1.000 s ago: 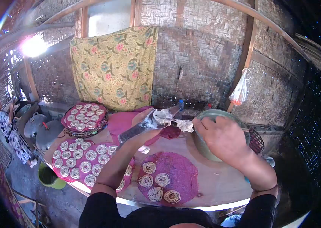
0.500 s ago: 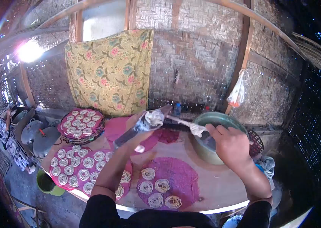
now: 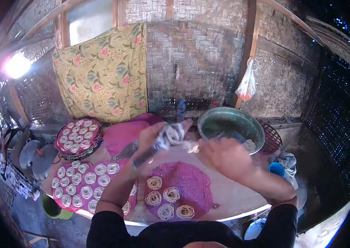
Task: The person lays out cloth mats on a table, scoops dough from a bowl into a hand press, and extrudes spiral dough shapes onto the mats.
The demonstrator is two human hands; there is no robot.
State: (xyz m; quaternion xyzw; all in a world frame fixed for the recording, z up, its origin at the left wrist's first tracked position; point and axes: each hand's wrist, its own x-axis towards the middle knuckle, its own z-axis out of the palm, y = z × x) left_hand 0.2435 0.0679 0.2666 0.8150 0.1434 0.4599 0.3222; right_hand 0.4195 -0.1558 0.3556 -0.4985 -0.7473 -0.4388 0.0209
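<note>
My left hand (image 3: 149,139) is wrapped round a metal press (image 3: 158,144), a tilted tube with white dough (image 3: 173,134) in its open upper end. My right hand (image 3: 226,157) is closed and smeared by motion. From its fingers a dough-covered utensil (image 3: 192,146) points towards the press mouth; its kind is blurred. Below the hands lies a round pink mesh sheet (image 3: 195,182) with several coiled noodle nests (image 3: 171,194). To the left, another pink sheet bears many more nests (image 3: 86,191), partly behind my left forearm.
A green basin (image 3: 233,115) stands beyond my right hand, beside a red basket (image 3: 271,138) and a blue cup (image 3: 276,168). A stack of nests on a rack (image 3: 75,136) is at the back left. A bottle (image 3: 181,107) stands near the wall. Another person (image 3: 7,165) is far left.
My right hand has moved left, bringing the dough-covered utensil from beside the basin close to the press mouth. My left hand keeps hold of the press. The camera view has shifted slightly.
</note>
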